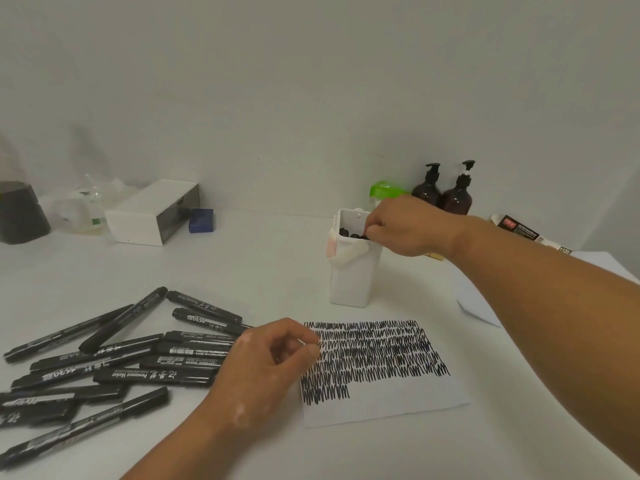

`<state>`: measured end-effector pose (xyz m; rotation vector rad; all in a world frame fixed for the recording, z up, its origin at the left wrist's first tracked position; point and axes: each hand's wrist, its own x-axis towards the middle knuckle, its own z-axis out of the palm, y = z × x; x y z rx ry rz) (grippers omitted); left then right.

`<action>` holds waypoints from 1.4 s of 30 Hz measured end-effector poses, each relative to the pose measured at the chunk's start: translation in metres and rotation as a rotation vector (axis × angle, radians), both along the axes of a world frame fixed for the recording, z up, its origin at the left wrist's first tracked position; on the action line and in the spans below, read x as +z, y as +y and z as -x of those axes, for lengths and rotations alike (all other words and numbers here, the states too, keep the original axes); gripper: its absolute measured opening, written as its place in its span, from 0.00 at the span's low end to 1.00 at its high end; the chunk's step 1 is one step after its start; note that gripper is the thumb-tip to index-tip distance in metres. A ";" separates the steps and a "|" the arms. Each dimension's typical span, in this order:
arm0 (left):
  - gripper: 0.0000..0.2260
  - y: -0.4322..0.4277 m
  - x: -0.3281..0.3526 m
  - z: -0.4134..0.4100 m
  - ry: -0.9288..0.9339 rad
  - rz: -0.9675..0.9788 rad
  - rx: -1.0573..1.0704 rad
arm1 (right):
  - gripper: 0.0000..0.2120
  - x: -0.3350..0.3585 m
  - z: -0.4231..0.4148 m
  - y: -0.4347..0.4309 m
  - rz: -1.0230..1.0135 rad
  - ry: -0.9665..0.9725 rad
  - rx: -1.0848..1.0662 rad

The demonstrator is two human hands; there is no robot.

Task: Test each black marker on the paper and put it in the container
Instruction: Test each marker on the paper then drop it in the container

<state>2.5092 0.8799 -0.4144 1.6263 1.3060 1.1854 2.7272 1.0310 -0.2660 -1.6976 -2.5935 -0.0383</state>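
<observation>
Pinching the top end of a marker [363, 236], the right hand [398, 230] hovers at the container [353, 275] mouth, mid-tabletop toward the far edge. The marker is nearly all inside, w/ other black caps beside it. The left hand [266, 362] rests at the paper [398, 407] left edge, fingers loosely curled, nothing in them. Untested markers [114, 362] lie heaped by the left edge. Each looks light, stiff, smooth plastic w/ a round labelled barrel. They prob. roll easily and are best taken mid-barrel. Container: white, tall, squarish, rigid. Paper: thin, scribble-covered, likely slides unless pinned.
</observation>
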 end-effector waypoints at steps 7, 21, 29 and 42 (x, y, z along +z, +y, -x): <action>0.05 0.001 -0.001 0.002 0.014 0.011 -0.004 | 0.08 0.012 -0.021 -0.034 -0.245 0.436 0.027; 0.02 -0.010 0.003 -0.006 0.156 -0.028 -0.008 | 0.11 -0.141 -0.037 -0.137 0.183 0.769 -0.030; 0.06 0.006 0.024 0.020 0.337 -0.146 0.173 | 0.12 -0.141 -0.034 -0.135 0.114 0.818 0.008; 0.20 0.085 0.040 0.113 1.336 0.161 0.116 | 0.11 -0.142 -0.038 -0.133 0.143 0.857 -0.009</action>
